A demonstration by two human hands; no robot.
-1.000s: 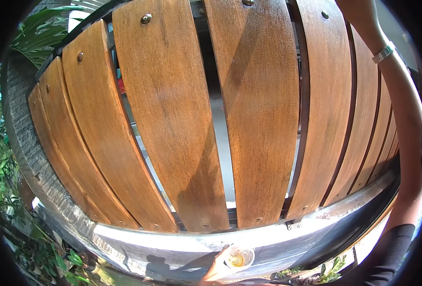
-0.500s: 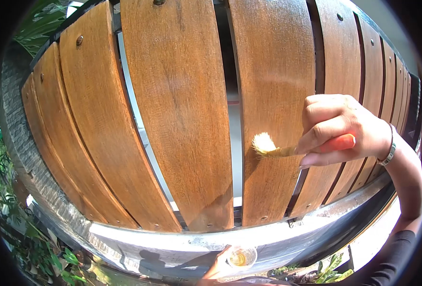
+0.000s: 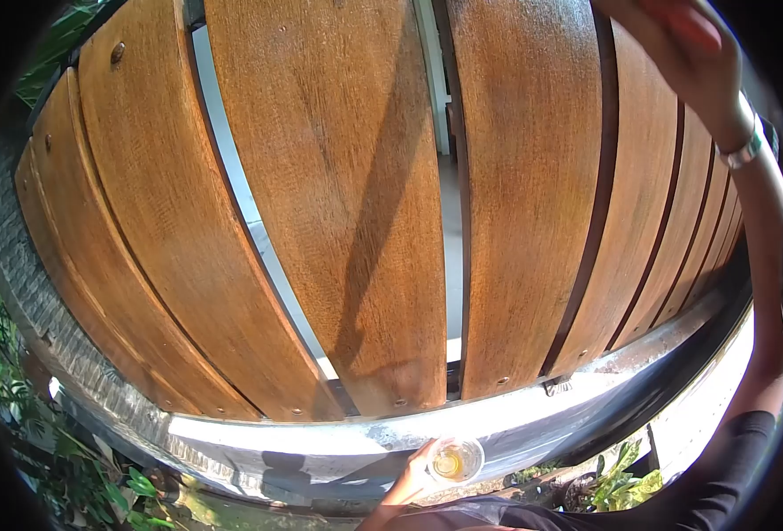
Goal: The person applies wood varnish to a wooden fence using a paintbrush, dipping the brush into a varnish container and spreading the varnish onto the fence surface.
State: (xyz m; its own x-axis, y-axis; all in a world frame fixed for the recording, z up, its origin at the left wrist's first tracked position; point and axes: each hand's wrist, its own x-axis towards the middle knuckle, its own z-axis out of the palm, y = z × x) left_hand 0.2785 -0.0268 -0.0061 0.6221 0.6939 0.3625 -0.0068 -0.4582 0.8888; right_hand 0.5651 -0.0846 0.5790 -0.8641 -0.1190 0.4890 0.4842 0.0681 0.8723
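My right hand is raised at the top right, in front of the upper part of the wooden slats. It is closed around a paintbrush, whose red handle shows; the bristles are out of view. Low in the middle, my left hand holds a clear cup with some amber liquid in the bottom. The slats are brown and glossy, with upright gaps between them and round fasteners near their ends.
Below the slats runs a pale ledge. A rough stone wall borders the left side. Green plants grow at the lower right, with more foliage at the lower left.
My right hand has moved up with the paintbrush, away from the lower part of a slat, and its bristles have left the view. My left hand still holds the cup low down.
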